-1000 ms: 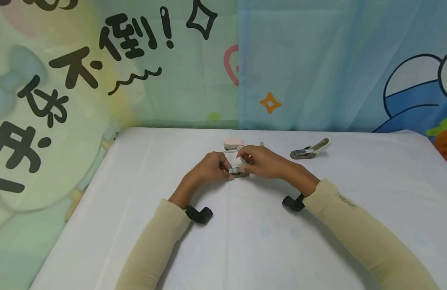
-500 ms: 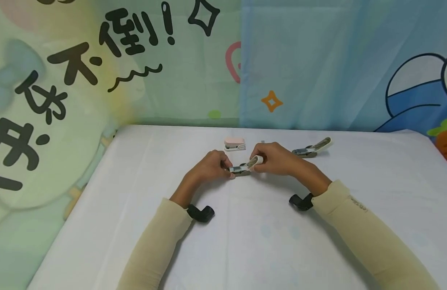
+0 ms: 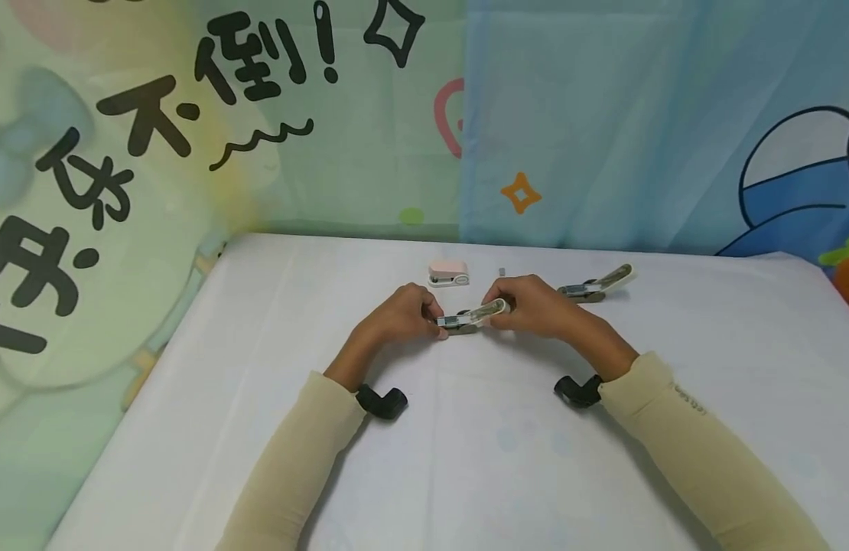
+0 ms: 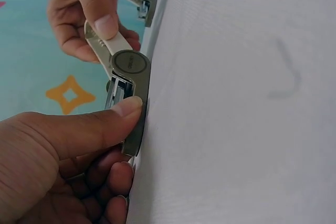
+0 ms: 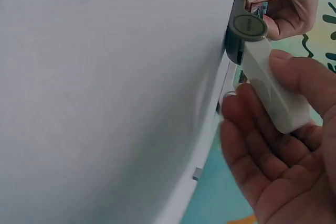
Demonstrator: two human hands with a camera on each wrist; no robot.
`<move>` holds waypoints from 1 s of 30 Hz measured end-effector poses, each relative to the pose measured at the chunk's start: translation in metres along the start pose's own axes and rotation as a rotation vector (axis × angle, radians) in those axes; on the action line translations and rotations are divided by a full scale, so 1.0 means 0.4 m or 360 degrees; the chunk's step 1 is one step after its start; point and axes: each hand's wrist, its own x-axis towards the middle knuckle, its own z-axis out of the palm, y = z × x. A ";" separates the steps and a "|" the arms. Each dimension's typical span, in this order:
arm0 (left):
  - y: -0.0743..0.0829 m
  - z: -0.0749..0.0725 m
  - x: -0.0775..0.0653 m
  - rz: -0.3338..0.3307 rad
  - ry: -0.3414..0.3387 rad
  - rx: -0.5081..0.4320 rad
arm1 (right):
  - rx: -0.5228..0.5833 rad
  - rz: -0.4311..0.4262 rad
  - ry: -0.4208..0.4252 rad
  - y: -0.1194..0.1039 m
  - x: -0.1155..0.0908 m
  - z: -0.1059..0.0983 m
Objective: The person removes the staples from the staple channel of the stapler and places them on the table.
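An opened stapler (image 3: 460, 321) lies across the middle of the table, its loading rail exposed and its white top arm (image 5: 273, 87) swung far back to the right. My left hand (image 3: 400, 314) pinches the dark olive base (image 4: 139, 121), thumb over its side near the metal rail. At the other end, my right hand (image 3: 535, 306) holds the white arm, the thumb on one face and the fingers curled beneath. In the left wrist view, the round hinge disc (image 4: 130, 62) shows between the two hands.
A small pink stapler (image 3: 448, 274) stands closed behind the hands. Farther right lies another opened stapler (image 3: 595, 286) with a pale arm. A little grey piece, likely staples (image 3: 502, 272), sits near the back edge. Patterned curtains (image 3: 569, 138) hang behind the white table (image 3: 466, 459).
My right hand has moved right, swinging the stapler's white arm back and down from a raised position. The left hand has kept its grip on the base.
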 end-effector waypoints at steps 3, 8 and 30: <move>0.000 0.000 0.002 -0.0013 -0.0001 -0.0023 | -0.0113 0.0019 -0.0071 -0.018 -0.001 -0.014; -0.004 0.004 0.010 -0.0015 -0.0017 -0.0056 | -0.0290 -0.0047 0.0014 -0.070 0.003 -0.039; -0.001 0.002 0.009 -0.0022 -0.0024 -0.0063 | -0.0798 0.0154 -0.0058 -0.177 0.085 0.083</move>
